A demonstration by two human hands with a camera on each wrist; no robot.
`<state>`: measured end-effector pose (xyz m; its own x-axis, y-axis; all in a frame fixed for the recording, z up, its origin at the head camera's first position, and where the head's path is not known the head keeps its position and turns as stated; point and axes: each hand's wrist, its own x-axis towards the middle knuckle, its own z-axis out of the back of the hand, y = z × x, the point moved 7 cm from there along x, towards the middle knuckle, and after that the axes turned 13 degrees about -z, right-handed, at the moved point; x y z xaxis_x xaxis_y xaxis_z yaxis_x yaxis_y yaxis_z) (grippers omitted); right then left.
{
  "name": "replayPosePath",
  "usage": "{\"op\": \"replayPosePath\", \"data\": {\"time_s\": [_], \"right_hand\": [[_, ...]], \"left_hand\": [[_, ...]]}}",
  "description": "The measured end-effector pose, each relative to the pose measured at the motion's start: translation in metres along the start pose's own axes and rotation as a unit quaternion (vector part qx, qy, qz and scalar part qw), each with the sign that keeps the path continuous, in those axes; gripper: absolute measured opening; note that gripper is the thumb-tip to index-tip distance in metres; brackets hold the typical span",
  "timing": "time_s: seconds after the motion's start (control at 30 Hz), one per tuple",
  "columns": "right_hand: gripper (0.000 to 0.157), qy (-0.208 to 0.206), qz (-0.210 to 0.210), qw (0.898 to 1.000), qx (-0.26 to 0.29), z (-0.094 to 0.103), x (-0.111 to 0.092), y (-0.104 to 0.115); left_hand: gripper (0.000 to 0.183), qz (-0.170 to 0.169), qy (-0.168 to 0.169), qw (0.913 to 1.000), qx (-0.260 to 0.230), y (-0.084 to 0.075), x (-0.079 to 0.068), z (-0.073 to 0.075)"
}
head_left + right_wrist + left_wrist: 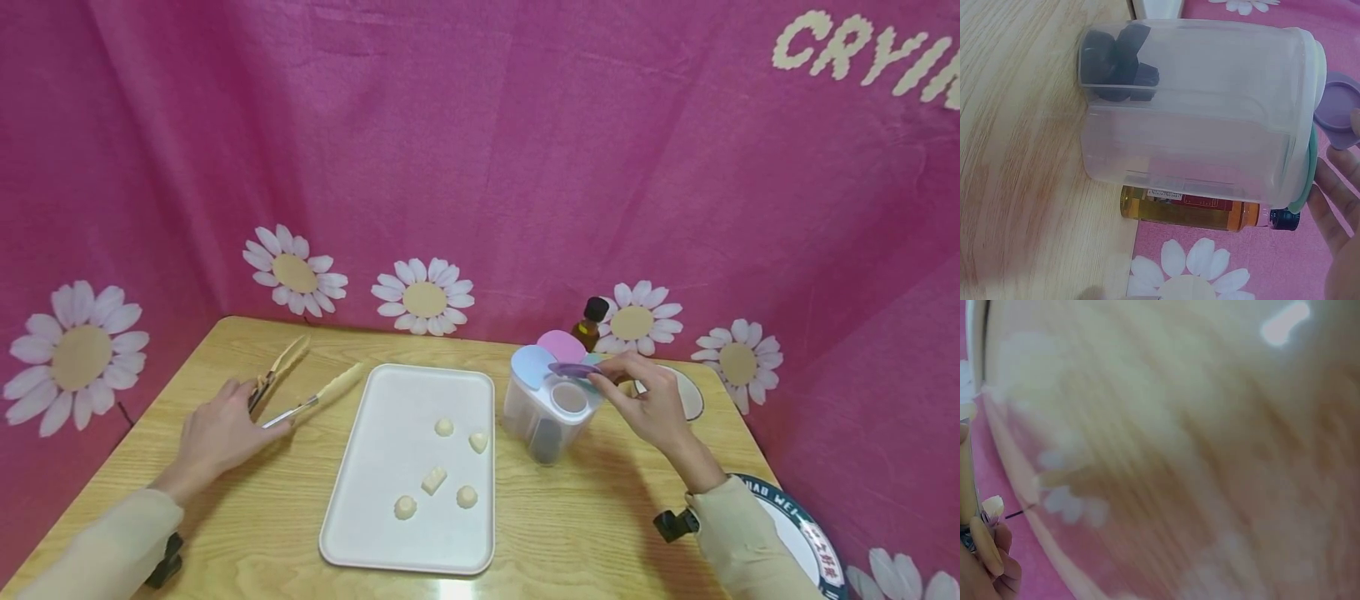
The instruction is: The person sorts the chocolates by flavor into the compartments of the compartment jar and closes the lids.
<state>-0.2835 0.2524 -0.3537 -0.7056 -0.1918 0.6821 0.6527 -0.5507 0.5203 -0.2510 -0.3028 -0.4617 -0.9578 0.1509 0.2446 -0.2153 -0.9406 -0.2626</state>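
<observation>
My left hand (225, 425) holds a pair of tongs (339, 385) by the handle, its two arms spread wide with pale tips, over the table's left side. In the left wrist view, fingers (988, 550) show at the lower left edge. With thumb and fingers, my right hand (648, 400) pinches a purple flip lid (576, 371), raised over a round opening in a clear divided container (522, 404). Blue, pink and green lids cover its other compartments. Dark pieces (1116, 62) lie at the container's bottom in the right wrist view.
Between the hands lies a white tray (375, 467) with several small cream-coloured moulded pieces (405, 507). An amber bottle (588, 327) with a black cap stands behind the container. A white dish (691, 393) lies beyond the right hand, and a green-rimmed plate (787, 533) sits at the right edge.
</observation>
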Motion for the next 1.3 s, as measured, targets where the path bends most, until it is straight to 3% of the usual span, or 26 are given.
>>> {"op": "replayPosePath", "data": {"time_s": [0.4,0.57,0.77,1.0,1.13,1.3], "right_hand": [[0.026,0.015,-0.020,1.000,-0.001,0.000,-0.001,-0.002],[0.029,0.007,-0.005,1.000,-0.005,0.001,0.000,0.001],[0.031,0.002,0.005,1.000,-0.008,0.001,0.001,0.002],[0.030,0.010,-0.004,1.000,-0.001,0.000,0.001,0.002],[0.030,0.012,-0.006,1.000,-0.001,0.000,0.001,0.001],[0.030,0.016,-0.007,1.000,-0.003,0.000,0.001,0.000]], "left_hand": [[0.094,0.002,0.024,0.9997,0.004,0.011,-0.008,-0.011],[0.098,0.012,0.036,0.9993,-0.003,0.017,-0.009,-0.013],[0.105,0.029,0.023,0.9990,-0.027,0.012,0.000,-0.003],[0.083,-0.007,-0.047,0.9978,-0.045,-0.022,0.020,0.019],[0.070,-0.036,-0.079,0.9935,-0.074,-0.054,0.034,0.023],[0.055,-0.078,-0.097,0.9851,-0.119,-0.104,0.052,0.015]]}}
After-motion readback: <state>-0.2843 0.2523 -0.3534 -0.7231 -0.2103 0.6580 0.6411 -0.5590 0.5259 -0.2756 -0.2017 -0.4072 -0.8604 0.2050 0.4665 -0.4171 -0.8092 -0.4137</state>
